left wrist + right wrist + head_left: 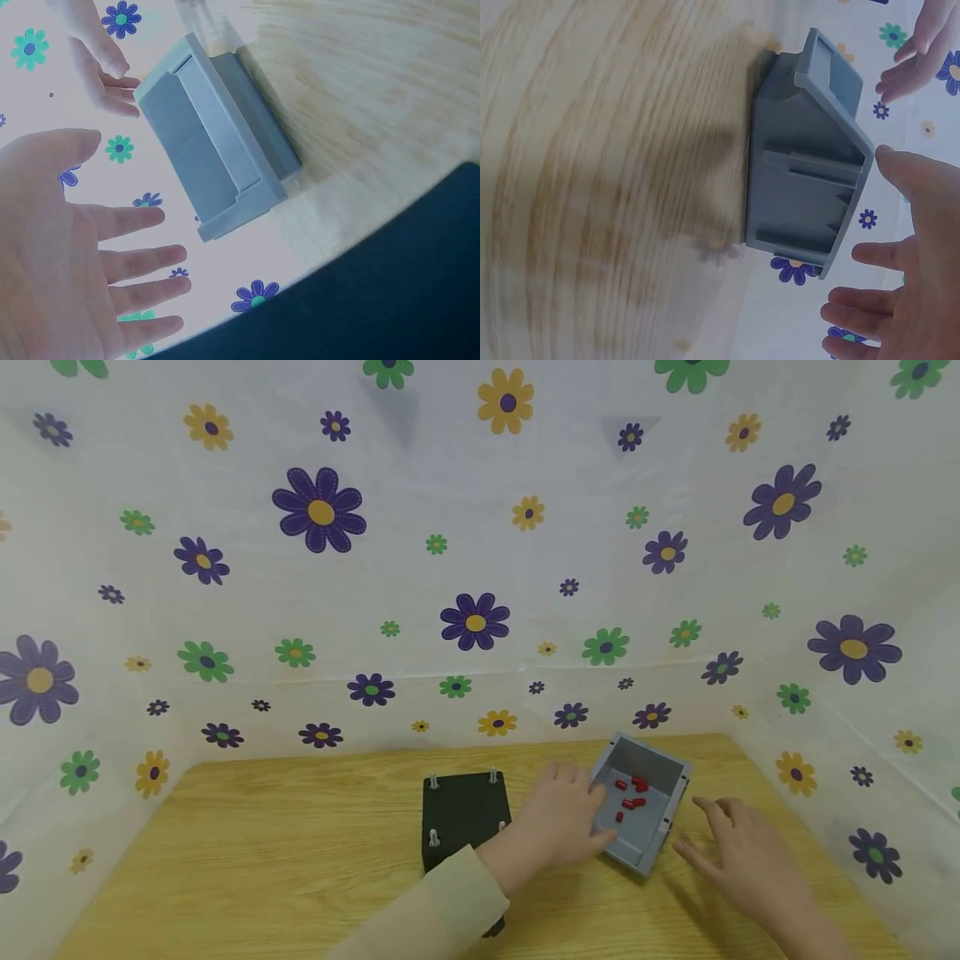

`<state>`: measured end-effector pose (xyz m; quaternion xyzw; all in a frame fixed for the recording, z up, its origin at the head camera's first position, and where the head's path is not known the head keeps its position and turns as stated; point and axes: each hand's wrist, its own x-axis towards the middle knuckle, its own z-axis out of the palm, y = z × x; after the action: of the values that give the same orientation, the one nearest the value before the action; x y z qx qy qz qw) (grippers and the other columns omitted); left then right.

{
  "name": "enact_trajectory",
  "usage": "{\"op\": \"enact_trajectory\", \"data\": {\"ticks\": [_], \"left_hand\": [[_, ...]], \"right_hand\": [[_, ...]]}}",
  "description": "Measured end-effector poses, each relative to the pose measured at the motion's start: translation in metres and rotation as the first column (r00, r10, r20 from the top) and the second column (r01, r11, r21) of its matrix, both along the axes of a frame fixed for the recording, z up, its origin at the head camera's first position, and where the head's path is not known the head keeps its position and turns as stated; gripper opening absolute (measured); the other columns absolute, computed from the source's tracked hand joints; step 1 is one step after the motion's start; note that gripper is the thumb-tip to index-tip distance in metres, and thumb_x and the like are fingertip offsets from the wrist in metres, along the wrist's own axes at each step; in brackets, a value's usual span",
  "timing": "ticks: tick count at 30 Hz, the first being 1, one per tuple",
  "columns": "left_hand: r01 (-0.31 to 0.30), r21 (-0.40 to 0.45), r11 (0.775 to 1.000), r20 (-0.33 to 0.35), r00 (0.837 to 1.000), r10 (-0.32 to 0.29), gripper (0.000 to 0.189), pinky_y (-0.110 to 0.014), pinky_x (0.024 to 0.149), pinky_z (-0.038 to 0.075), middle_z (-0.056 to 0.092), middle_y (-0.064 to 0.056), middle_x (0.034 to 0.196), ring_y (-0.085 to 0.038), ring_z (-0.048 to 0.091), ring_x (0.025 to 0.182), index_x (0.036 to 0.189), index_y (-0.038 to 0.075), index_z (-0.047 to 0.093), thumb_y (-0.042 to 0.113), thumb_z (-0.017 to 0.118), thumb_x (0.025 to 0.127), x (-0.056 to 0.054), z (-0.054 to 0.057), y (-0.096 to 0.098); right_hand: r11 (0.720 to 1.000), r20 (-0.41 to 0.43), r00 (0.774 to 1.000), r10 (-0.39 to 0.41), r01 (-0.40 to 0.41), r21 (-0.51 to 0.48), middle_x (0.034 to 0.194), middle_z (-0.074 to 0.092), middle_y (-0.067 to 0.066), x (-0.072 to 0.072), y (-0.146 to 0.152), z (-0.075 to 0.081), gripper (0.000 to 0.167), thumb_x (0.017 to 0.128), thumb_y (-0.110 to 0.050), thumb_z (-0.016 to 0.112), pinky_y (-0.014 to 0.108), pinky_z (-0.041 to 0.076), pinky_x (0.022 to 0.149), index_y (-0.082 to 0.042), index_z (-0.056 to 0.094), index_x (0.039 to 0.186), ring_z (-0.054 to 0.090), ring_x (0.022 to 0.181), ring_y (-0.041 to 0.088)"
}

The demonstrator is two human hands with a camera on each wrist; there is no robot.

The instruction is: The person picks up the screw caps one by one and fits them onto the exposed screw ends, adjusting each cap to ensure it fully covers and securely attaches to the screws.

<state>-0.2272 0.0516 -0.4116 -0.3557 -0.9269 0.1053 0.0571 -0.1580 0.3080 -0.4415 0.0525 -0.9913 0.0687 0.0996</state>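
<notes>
A grey plastic bin (654,762) stands on the wooden table with several small red capsule-like pieces (638,802) lying on its floor. My left hand (558,814) hovers at the bin's left side, palm down, its fingers overlapping the rim in the head view. In the left wrist view its fingers are spread and hold nothing. On the other side, my right hand (750,856) is held with fingers extended toward the bin's right wall. The right wrist view shows this hand (922,255) with its thumb near the bin's upper edge (866,142) and nothing in its grasp.
Left of the bin sits a black box (463,810) with pale upright pegs at its corners; my left sleeve (450,902) crosses its near part. A white flower-printed sheet (420,568) rises behind the wooden table (300,843) and along both sides.
</notes>
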Motion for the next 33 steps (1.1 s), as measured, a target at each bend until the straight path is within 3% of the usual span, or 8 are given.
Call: {"op": "enact_trajectory", "data": {"ticks": [6,14,20,33], "left_hand": [[-0.025,-0.028,0.999,-0.018,1.000,0.025,0.064,-0.043,0.125,0.041,0.058,-0.001,0.153,-0.022,0.052,0.142,0.146,0.024,0.059,0.070,0.043,0.104,0.000,-0.005,0.007],[-0.054,0.017,0.998,0.009,0.999,0.054,0.062,-0.042,0.125,0.042,0.060,0.001,0.151,-0.020,0.055,0.141,0.145,0.022,0.061,0.067,0.047,0.105,-0.004,-0.007,0.012],[-0.076,-0.007,0.997,-0.014,0.997,0.076,0.065,-0.037,0.120,0.045,0.062,0.004,0.147,-0.016,0.058,0.136,0.146,0.020,0.061,0.069,0.045,0.105,-0.004,-0.009,0.014],[-0.115,-0.047,0.992,0.036,0.993,0.117,0.076,-0.036,0.126,0.040,0.050,0.004,0.163,-0.016,0.049,0.148,0.156,0.017,0.053,0.072,0.043,0.104,-0.004,-0.009,0.013]], "right_hand": [[1.000,-0.013,1.000,0.012,-0.012,-0.002,0.132,0.061,0.033,-0.001,0.000,-0.004,0.075,0.099,-0.056,0.068,0.069,0.053,0.098,0.002,0.056,0.146,0.061,0.118,0.053],[1.000,-0.030,0.999,0.021,-0.021,0.012,0.133,0.061,0.034,-0.005,-0.003,-0.007,0.080,0.099,-0.061,0.065,0.069,0.053,0.099,0.003,0.056,0.145,0.062,0.119,0.053],[0.999,-0.039,0.999,0.037,-0.038,-0.021,0.130,0.062,0.033,-0.006,-0.006,-0.010,0.077,0.098,-0.055,0.071,0.067,0.054,0.098,0.004,0.055,0.145,0.062,0.117,0.051],[0.999,-0.029,0.999,0.026,-0.027,-0.032,0.130,0.062,0.033,-0.008,-0.010,-0.012,0.079,0.098,-0.054,0.071,0.067,0.054,0.097,0.003,0.052,0.149,0.063,0.115,0.050]]}}
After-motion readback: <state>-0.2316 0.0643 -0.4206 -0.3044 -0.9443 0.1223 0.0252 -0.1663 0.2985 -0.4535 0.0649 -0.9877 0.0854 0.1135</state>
